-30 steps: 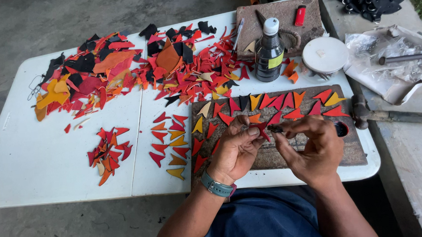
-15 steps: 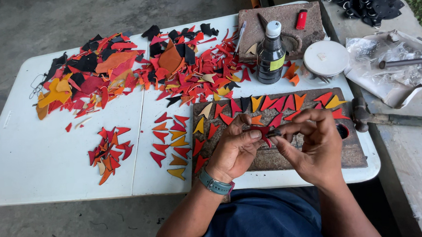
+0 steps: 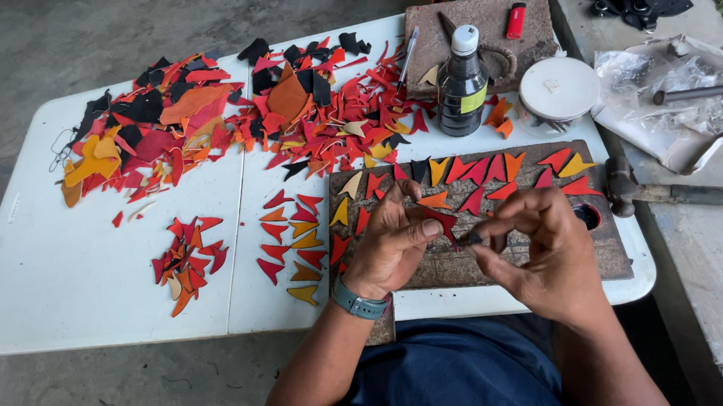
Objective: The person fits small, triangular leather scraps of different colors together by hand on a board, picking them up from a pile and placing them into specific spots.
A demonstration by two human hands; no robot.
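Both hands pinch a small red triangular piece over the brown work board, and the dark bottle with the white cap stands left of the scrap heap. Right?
Not quite: the head view shows the dark bottle with the white cap standing right of the scrap heap.

Both hands [image 3: 473,242] have lifted slightly — seemingly turning the red piece [image 3: 444,220]; fingers regripped.

Desk [image 3: 74,287] carrying, at its far edge, a wide heap of scraps [image 3: 231,119]. Right of the heap, a bottle [image 3: 461,84] stands on a far slab [image 3: 485,32], with a round lid [image 3: 559,88] beside it. Nearer, a work board [image 3: 540,255] bears rows of cut triangles [image 3: 493,174]. Left of the board lie a column of triangles [image 3: 293,245] and, farther left, a small pile [image 3: 188,260]. A hammer [image 3: 670,192] lies off the desk's right end.
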